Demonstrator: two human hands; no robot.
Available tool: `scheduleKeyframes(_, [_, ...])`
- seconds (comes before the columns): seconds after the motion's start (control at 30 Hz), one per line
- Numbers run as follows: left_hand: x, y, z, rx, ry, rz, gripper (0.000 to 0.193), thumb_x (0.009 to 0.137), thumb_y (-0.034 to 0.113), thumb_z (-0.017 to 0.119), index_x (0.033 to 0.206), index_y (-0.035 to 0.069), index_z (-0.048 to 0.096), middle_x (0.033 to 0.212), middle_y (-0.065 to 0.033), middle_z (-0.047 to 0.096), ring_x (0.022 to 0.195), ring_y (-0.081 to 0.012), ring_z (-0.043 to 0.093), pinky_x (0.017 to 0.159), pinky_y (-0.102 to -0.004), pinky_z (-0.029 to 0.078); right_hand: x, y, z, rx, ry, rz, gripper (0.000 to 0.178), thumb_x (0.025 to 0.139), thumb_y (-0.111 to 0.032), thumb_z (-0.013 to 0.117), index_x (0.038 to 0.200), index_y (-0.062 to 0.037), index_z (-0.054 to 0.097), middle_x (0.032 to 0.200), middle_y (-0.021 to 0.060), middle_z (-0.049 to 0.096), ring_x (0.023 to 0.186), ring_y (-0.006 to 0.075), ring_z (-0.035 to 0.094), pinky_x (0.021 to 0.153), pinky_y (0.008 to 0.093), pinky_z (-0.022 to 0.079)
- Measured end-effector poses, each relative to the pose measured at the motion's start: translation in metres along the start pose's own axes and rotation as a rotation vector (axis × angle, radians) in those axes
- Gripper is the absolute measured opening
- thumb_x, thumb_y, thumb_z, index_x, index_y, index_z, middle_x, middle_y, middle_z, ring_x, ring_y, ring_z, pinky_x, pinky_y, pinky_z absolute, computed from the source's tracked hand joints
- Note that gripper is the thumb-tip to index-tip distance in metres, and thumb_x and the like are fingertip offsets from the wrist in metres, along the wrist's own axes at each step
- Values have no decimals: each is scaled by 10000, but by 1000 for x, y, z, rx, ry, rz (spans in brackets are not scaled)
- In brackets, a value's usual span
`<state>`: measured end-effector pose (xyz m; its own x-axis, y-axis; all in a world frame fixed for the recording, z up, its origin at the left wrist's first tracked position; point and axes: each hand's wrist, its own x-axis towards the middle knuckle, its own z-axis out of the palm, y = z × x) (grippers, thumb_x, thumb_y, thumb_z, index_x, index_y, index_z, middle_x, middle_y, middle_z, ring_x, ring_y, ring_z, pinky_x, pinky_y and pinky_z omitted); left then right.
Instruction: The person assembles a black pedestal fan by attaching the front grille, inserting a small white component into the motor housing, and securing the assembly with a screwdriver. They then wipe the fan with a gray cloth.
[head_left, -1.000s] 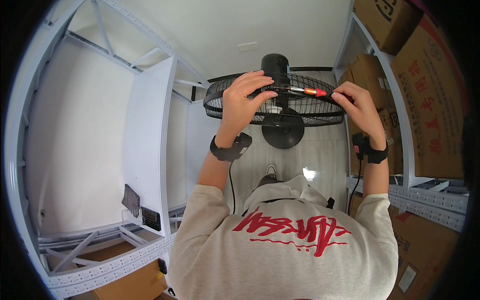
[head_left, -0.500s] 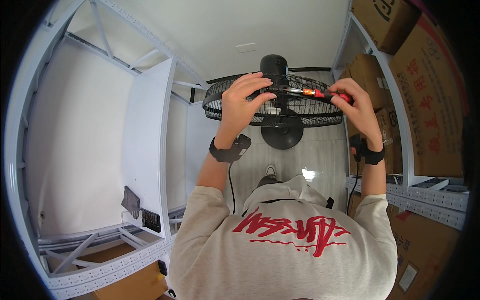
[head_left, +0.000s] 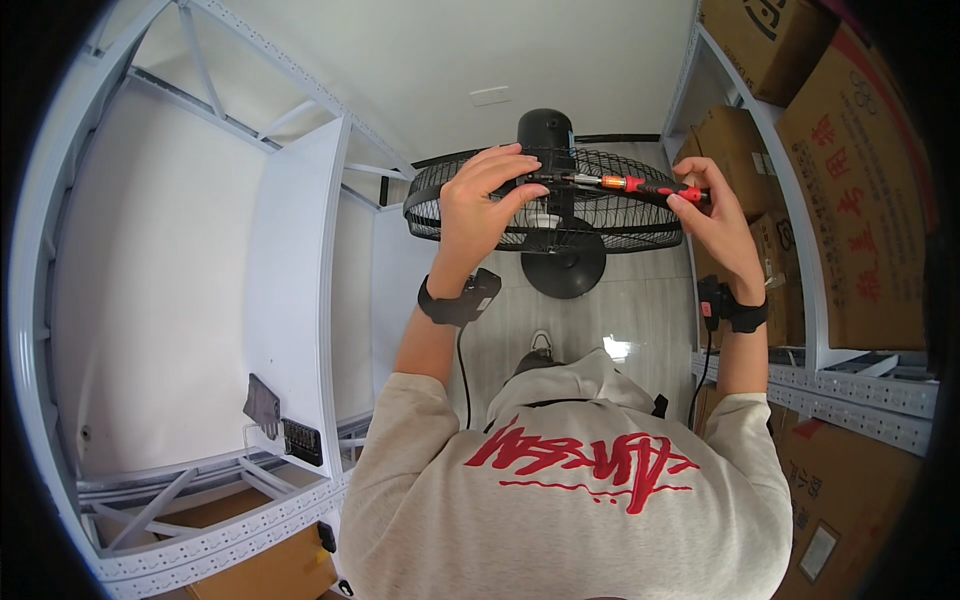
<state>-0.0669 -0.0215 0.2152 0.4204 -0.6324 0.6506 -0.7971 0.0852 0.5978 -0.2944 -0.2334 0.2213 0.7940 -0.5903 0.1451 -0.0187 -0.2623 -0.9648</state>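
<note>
A black stand fan (head_left: 563, 272) is in front of me, its wire cage seen edge-on from above. My left hand (head_left: 482, 193) pinches a dark part at the middle of the fan cage's rim (head_left: 430, 192), thumb below and fingers above. My right hand (head_left: 718, 215) grips the rear end of a red and black screwdriver (head_left: 650, 186) with the fingertips. The screwdriver lies level across the cage, its metal shaft pointing left. Its tip meets the dark part by my left fingers; the exact contact is too small to make out.
White metal shelving (head_left: 290, 270) rises on my left, with a black bit case (head_left: 302, 442) and a grey pouch (head_left: 262, 404) on it. Cardboard boxes (head_left: 850, 200) fill the right shelf. The fan's base is on grey floor tiles (head_left: 640, 300) before a white wall.
My right fingers have shifted toward the back end of the screwdriver's handle and opened a little, baring more of it. My left hand has hardly moved.
</note>
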Motion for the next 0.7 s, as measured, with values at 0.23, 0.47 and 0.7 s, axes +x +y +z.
scheduleKeyframes(0.23, [2,3,2,-16,1,-13,272,735,143,865,972,37,782,1009,-82,774,1126,-284,689,967,-401,535,7,26,-27,-212,-134,-11,214,1018,-231,637,1057,-24,596,776,-13,568,654,38,514,564,213,403])
scheduleKeyframes(0.47, [2,3,0,0,-3,-11,276,733,139,866,978,41,783,1015,-80,774,1124,-281,689,961,-394,537,-3,8,-8,112,-40,56,199,1030,-235,620,1039,-37,606,773,-27,532,687,22,476,584,204,369])
scheduleKeyframes(0.7, [2,4,0,6,-14,-25,240,757,59,841,985,12,782,1039,-90,777,1141,-270,689,976,-372,529,-1,12,10,102,111,-106,197,1034,-223,611,962,-42,582,701,-47,514,623,28,476,563,204,370])
